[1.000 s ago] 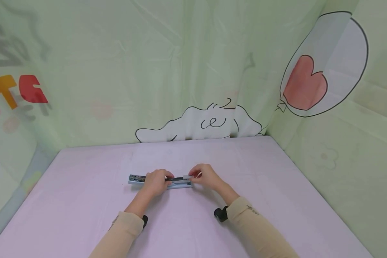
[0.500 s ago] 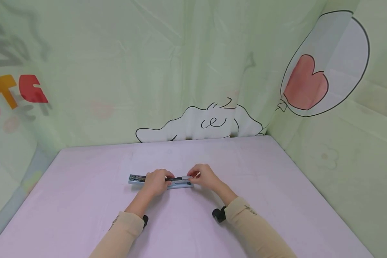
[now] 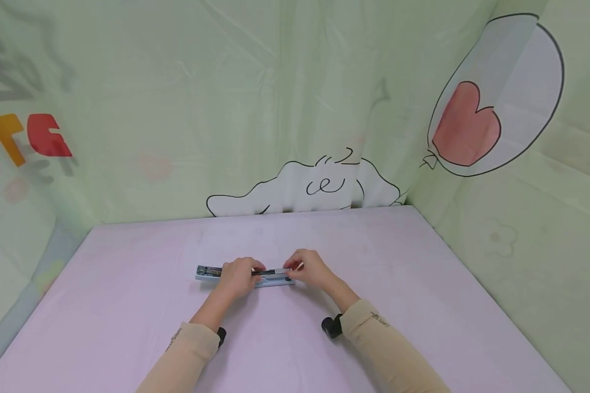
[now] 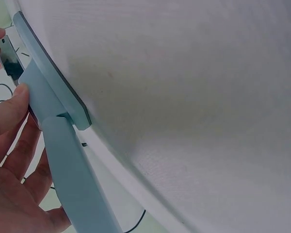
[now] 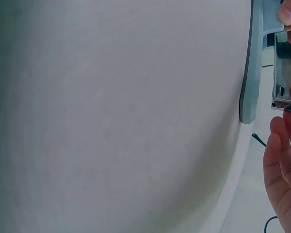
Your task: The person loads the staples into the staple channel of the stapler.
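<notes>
A light blue stapler [image 3: 270, 283] lies across the table, its top cover [image 3: 207, 275] swung back to the left and its metal staple magazine [image 5: 283, 63] exposed. My left hand [image 3: 238, 277] grips the stapler around its middle; in the left wrist view the thumb [image 4: 20, 92] presses its blue side and the fingers curl behind. My right hand [image 3: 311, 267] is at the magazine's free end, thumb and fingertips pinching it. In the right wrist view the magazine end stands apart from the blue base [image 5: 248, 97]. Whether staples are between the right fingertips I cannot tell.
The table [image 3: 373, 251] has a pale pink-lilac cover. A light green curtain [image 3: 177, 109] with printed drawings hangs behind it and along the sides. Black cameras [image 3: 331, 326] are strapped at both wrists.
My right hand has shifted slightly left along the magazine, its fingertips closer to my left hand. The left hand and the stapler base stay almost where they were.
</notes>
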The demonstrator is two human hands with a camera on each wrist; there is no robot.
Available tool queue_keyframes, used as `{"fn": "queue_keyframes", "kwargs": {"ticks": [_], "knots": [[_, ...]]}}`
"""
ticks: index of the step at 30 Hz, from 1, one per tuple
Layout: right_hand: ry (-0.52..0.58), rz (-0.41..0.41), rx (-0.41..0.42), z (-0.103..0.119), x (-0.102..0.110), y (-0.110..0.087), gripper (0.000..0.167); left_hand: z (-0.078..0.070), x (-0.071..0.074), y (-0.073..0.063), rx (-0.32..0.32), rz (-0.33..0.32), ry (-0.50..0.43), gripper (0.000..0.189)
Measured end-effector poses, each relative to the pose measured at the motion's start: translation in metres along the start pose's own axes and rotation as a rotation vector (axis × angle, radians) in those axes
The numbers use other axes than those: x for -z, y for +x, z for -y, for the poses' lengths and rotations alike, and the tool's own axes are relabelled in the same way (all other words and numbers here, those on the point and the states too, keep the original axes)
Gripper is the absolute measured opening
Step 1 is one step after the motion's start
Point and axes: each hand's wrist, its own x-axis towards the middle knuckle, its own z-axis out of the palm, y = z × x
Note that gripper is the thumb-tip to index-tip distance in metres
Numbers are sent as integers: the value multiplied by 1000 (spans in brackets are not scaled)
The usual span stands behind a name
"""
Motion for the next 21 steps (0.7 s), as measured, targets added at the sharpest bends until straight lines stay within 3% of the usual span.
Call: {"fn": "queue_keyframes", "kwargs": {"ticks": [21], "knots": [[-1, -10, -77, -2, 1, -3, 15, 1, -1, -1, -6, -6, -2, 19]]}}
